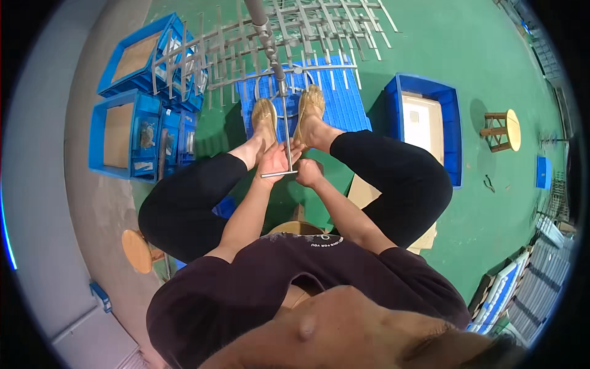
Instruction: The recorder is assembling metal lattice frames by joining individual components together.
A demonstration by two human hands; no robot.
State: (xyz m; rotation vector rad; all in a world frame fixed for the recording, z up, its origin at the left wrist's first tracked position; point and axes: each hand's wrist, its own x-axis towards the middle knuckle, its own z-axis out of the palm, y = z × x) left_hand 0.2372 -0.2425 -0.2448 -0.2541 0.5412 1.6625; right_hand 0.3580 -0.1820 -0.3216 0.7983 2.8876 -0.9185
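Observation:
Between my lower legs a thin metal rod (287, 129) with a crossbar (273, 174) at its near end makes a T shape. My left hand (274, 162) lies palm up beside and partly behind the rod, its fingers stretched out. Closed like a fist, my right hand (309, 173) is at the right end of the crossbar; what its fingers hold, if anything, is hidden. Farther off, the rod meets a thicker grey jointed pole (268, 43). Around that pole spreads a rack of many crossed metal strips (319, 27).
A blue ribbed plastic mat or pallet (344, 92) lies under my feet. Blue bins (112, 132) stand at the left, and another blue bin (452, 132) at the right. Farther right are a wooden stool (512, 130) and pliers (489, 183) on the green floor. Another stool (136, 251) is at lower left.

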